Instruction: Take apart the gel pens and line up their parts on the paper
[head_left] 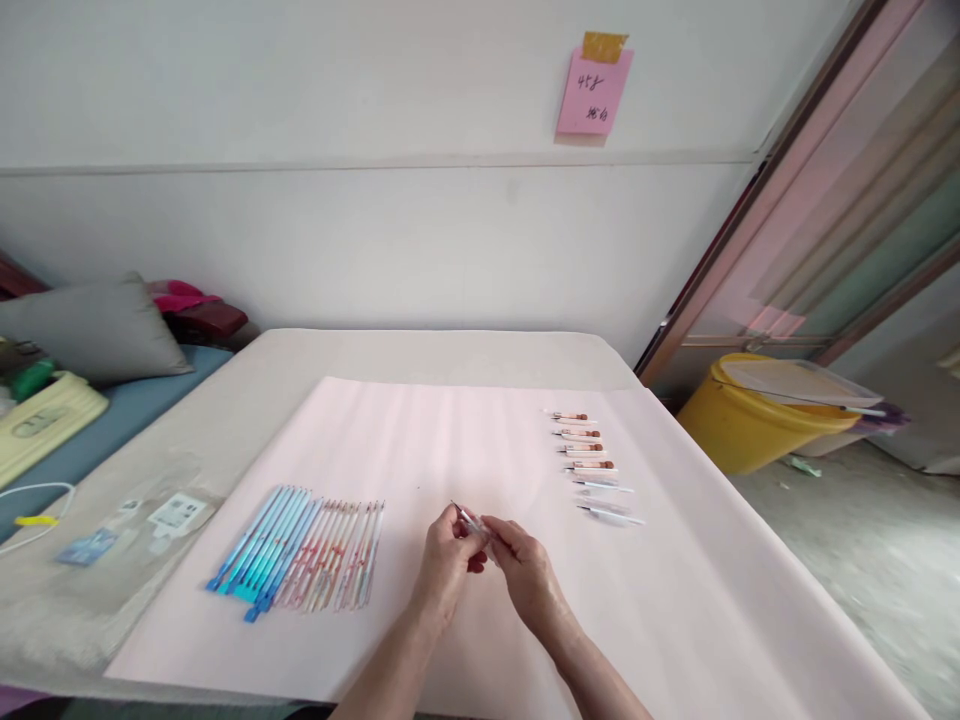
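the left hand [447, 552] and right hand [528, 565] are curled in, both pinching one pen [472, 520]. it sits between their fingertips, above the paper [442, 430], on a slant, its thin tip away and to the left. the left hand is nearer that tip; the right has the other end.

The blue pens [264, 538] look smooth plastic, the pale sheet [442, 440] matt paper
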